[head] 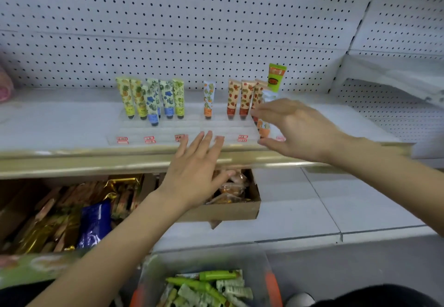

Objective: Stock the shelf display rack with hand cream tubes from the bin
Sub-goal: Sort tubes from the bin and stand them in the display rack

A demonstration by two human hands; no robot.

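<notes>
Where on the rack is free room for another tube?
Free: the gaps either side of the lone middle tube, and the front rows of the rack behind the price labels. Crowded: the floral tubes; the strawberry tubes, where the right hand pinches a pale tube.

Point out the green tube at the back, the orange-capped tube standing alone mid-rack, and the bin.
green tube (276,77): head view, on its printed label.
orange-capped tube (208,97): head view, mid-body.
bin (273,285): head view, on its right orange handle.
</notes>
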